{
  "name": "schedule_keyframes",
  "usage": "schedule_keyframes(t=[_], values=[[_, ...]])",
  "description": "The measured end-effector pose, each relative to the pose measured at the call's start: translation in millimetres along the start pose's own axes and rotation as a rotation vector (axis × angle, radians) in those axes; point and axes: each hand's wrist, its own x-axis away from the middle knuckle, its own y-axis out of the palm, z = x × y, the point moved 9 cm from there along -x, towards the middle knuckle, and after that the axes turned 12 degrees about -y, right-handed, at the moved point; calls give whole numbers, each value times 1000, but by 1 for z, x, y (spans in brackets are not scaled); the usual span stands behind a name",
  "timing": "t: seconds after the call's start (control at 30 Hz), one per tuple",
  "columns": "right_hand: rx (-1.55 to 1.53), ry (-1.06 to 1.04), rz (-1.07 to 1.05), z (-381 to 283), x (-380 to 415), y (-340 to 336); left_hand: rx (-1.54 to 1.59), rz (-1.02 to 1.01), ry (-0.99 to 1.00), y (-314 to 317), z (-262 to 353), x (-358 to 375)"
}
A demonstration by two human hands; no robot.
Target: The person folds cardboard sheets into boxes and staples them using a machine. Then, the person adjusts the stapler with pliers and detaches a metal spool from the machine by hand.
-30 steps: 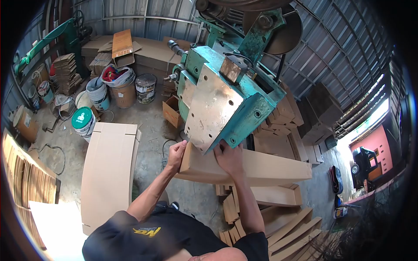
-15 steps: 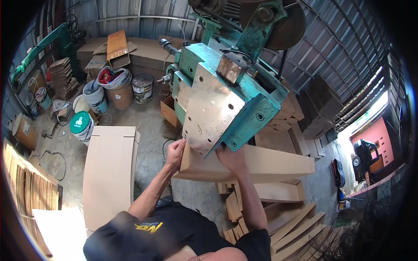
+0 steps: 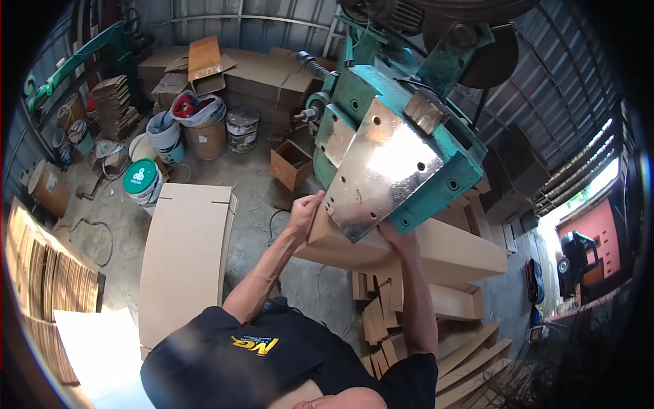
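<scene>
Cardboard box (image 3: 460, 253), long and narrow, lies crosswise in front of the person, its left end tucked under the low tip of a green machine (image 3: 428, 221) and its right part running out to the side. A worn, shiny metal plate (image 3: 381, 163) on the machine's front slants down to that end, its lowest corner overlapping the box in view; whether the two touch cannot be told. The left hand (image 3: 302, 218) grips the box at its left end, fingers curled in and thumb up along the edge, close to the plate. The right hand (image 3: 398, 237) reaches to the box just right of the plate's tip; its fingers are hidden by the machine, so whether they are closed cannot be told.

Below the box, on the right, sit an open cardboard tray (image 3: 453, 301) and a loose spread of folded cardboard pieces (image 3: 473, 354). Left of the person stands a neat pile of flat cardboard sheets (image 3: 185, 255), slotted near the top edge. Beyond it on the concrete floor (image 3: 255, 191) are a small open carton (image 3: 291, 165), a bucket with a green lid (image 3: 141, 177) and a brown drum (image 3: 206, 140) topped with a plastic bag (image 3: 212, 110). More cardboard (image 3: 65, 283) stands upright at far left, next to a brightly lit white sheet (image 3: 102, 347).
</scene>
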Motion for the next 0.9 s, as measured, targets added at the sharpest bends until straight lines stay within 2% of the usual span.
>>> schedule_keyframes(t=[0.1,0.17,0.2,0.27,0.37,0.53,0.67,0.73,0.87,0.9], values=[[266,-160,52,-46,-6,-37,90,-80,-67,-11,8,-2],[582,-58,-100,-75,-14,-55,123,-125,-92,-13,20,5],[585,-56,-101,-71,-14,-56,125,-127,-94,-9,24,4],[575,-128,64,-75,-7,-62,123,-85,-98,-12,25,7],[546,-179,111,-86,-11,-61,151,-109,-142,-14,21,5],[560,-174,148,-92,-14,-66,220,-159,-194,-12,15,3],[664,-103,50,-73,-9,-56,114,-249,-188,-7,17,6],[667,-103,64,-72,-4,-55,158,-233,-182,-3,16,15],[646,-93,70,-76,4,-51,56,-146,-157,-20,17,14],[588,-36,69,-77,10,-52,48,-170,-158,-17,18,18]])
